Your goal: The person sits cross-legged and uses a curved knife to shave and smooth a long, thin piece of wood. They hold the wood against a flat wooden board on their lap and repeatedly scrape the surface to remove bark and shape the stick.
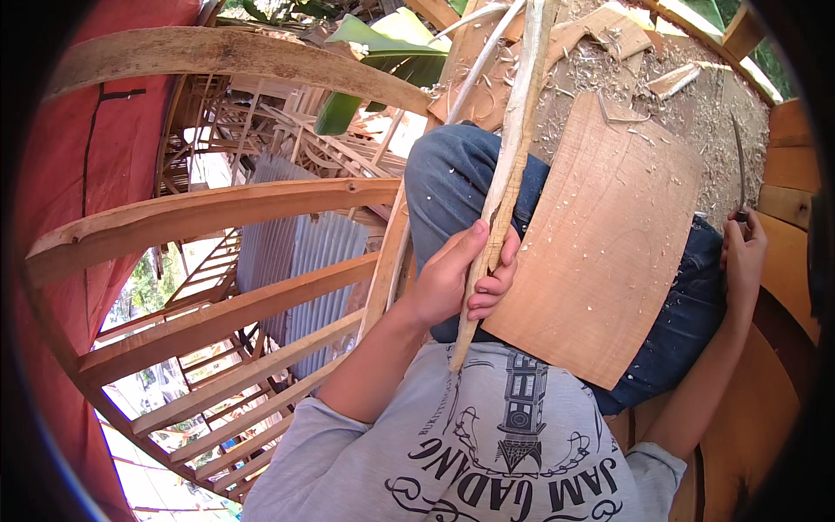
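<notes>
My left hand is wrapped round a long, roughly shaved wooden stick. The stick's lower end touches the front of my shirt, and its far end runs up past the top of the view. Out to the right, my right hand grips the dark handle of a knife. The thin, slightly curved blade points away from me, apart from the stick. Across my lap, beside the stick, lies a flat piece of plywood dotted with small shavings.
Shavings cover the plank floor ahead, with loose wood offcuts at the far side. Curved wooden ribs stand at my left, with a red tarp beyond. Orange-brown planking curves up close at my right.
</notes>
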`<state>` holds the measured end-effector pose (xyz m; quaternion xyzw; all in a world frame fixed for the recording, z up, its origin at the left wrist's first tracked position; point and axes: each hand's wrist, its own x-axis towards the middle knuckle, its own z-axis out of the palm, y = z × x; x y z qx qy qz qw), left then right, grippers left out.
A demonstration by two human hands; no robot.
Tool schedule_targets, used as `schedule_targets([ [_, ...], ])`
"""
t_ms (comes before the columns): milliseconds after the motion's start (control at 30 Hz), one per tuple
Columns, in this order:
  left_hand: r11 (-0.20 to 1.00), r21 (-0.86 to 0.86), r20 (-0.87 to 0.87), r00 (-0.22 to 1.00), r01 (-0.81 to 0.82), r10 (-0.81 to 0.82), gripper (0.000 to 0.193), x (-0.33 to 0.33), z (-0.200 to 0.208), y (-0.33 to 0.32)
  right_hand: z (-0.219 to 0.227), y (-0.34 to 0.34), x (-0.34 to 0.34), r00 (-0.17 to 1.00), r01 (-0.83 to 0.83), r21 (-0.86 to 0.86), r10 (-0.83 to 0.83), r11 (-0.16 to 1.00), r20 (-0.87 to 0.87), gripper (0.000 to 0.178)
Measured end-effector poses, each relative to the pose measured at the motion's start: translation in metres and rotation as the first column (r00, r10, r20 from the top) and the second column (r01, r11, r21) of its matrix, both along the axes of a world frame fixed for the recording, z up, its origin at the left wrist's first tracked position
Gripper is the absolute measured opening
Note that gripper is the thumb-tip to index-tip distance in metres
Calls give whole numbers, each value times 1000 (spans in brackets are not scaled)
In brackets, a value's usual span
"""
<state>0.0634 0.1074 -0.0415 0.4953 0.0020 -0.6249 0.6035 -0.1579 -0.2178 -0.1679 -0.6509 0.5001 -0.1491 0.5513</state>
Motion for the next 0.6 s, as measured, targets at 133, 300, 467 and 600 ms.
schedule_targets([
  [133,970,-240,-24,999,37,-44,54,1,24,-21,7,5,10,997,55,41,-57,998,55,8],
  [300,964,-243,6,995,103,-104,53,-10,44,-50,17,10,12,993,55,43,-59,998,98,7],
  [467,973,-45,485,857,226,-176,49,-26,47,-66,14,10,9,988,19,43,-25,999,151,8],
  [600,970,-13,716,679,244,-161,44,-33,52,-61,20,11,9,989,5,33,-10,999,145,8],
])
